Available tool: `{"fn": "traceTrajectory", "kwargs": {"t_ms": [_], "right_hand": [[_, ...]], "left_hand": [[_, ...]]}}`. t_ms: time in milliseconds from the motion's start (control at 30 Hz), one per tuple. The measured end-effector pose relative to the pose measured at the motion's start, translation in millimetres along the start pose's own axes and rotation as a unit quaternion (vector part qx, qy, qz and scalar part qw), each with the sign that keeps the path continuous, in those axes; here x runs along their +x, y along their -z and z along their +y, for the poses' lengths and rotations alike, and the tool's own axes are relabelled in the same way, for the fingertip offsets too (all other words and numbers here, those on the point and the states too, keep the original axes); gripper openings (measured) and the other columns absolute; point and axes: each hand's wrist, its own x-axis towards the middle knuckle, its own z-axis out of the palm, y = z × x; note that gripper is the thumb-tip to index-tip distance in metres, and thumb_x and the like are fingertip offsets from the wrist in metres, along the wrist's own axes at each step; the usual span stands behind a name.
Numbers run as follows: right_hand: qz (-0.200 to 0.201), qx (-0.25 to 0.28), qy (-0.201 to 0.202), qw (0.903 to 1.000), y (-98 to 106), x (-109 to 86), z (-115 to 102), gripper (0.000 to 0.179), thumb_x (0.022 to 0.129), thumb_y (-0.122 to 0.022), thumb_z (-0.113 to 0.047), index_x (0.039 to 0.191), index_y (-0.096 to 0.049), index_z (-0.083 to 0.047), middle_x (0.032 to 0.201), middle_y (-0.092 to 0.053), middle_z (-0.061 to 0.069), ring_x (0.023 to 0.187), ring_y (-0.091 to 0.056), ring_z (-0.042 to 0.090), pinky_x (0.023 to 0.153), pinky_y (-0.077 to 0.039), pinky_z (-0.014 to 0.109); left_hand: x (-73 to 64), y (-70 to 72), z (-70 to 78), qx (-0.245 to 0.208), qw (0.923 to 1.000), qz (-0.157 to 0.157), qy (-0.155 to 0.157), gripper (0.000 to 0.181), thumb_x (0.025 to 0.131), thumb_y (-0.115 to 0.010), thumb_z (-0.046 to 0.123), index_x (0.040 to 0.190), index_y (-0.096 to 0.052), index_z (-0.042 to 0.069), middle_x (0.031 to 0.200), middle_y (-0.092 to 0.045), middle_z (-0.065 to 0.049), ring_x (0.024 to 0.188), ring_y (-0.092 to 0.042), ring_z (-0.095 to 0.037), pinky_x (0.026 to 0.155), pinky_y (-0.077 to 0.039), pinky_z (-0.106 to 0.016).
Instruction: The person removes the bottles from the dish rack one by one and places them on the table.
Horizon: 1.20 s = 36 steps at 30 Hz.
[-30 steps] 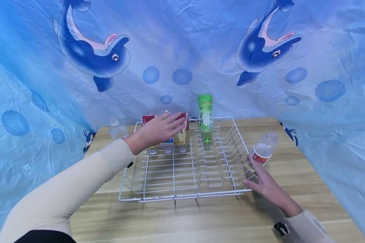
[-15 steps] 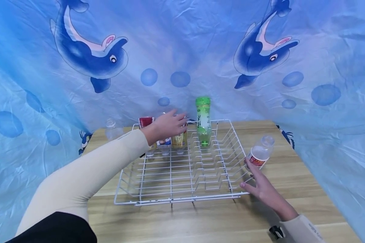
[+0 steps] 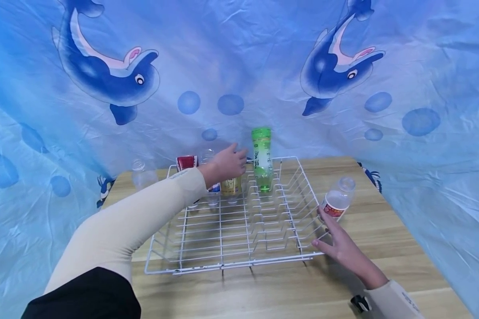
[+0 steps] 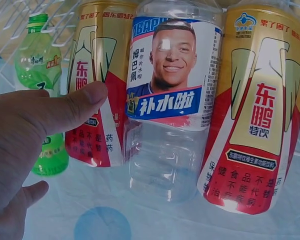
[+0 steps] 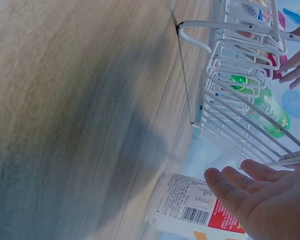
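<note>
A white wire rack (image 3: 233, 221) stands on the wooden table. Along its back, inverted bottles lean: a red-and-gold drink bottle (image 4: 252, 110), a clear bottle with a blue-and-white label (image 4: 160, 165), another red-and-gold bottle (image 4: 97, 55) and a green bottle (image 3: 262, 159). My left hand (image 3: 228, 165) is at the red-and-gold bottle beside the green one, its fingers extended. In the left wrist view its thumb lies before that bottle; contact is unclear. My right hand (image 3: 343, 250) rests at the rack's right front corner, fingers straight, beside a clear bottle with a red-and-white label (image 3: 337, 201).
Left of the rack, a clear unlabelled bottle (image 3: 143, 175) stands on the wooden table (image 3: 383, 212). A blue dolphin-print sheet (image 3: 223, 57) hangs behind the table and along both sides.
My left hand has moved right across the bottles, towards the green bottle, and now covers the top of the red-and-gold one. My right hand stays at the rack corner. The head view has shifted slightly.
</note>
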Motion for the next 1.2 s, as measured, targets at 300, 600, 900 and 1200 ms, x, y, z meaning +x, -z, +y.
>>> {"fn": "traceTrajectory", "kwargs": {"t_ms": [300,600,900,1200], "right_hand": [[0.000,0.002,0.003,1.0000,-0.9,0.6,2.8,0.094,0.092,-0.073,-0.018,0.161,-0.011,-0.003,0.163,-0.017,0.028,0.145,-0.018,0.054,0.109,-0.023,0.073],[0.002,-0.005,0.012,0.9999,-2.0,1.7,1.7,0.092,0.092,-0.073,-0.018,0.161,-0.013,-0.002,0.162,-0.020,0.029,0.144,-0.021,0.054,0.108,-0.026,0.072],[0.005,-0.003,0.020,0.9998,-0.8,0.2,0.2,0.092,0.091,-0.074,-0.017,0.160,-0.015,0.000,0.161,-0.021,0.030,0.144,-0.022,0.055,0.107,-0.027,0.072],[0.005,0.006,0.005,1.0000,-2.6,-0.5,3.4,0.094,0.092,-0.074,-0.018,0.161,-0.012,-0.001,0.162,-0.017,0.029,0.145,-0.018,0.054,0.108,-0.024,0.072]], "left_hand": [[8.3,-1.7,1.7,0.007,0.9994,-0.033,-0.003,0.060,0.092,-0.073,0.017,0.147,-0.052,0.027,0.154,-0.046,-0.001,0.150,-0.023,-0.033,0.119,-0.021,-0.059],[15.0,-9.4,1.5,-0.008,0.9989,-0.046,0.002,0.055,0.091,-0.075,0.020,0.141,-0.058,0.030,0.152,-0.049,0.001,0.149,-0.025,-0.032,0.119,-0.022,-0.060],[20.3,-18.2,1.5,-0.021,0.9994,-0.027,0.007,0.046,0.090,-0.076,0.021,0.134,-0.065,0.030,0.146,-0.055,0.001,0.145,-0.033,-0.031,0.116,-0.030,-0.057],[28.1,-21.6,5.5,-0.035,0.9985,-0.041,0.012,0.048,0.089,-0.077,0.021,0.134,-0.064,0.030,0.145,-0.056,0.000,0.143,-0.037,-0.030,0.115,-0.030,-0.057]]}}
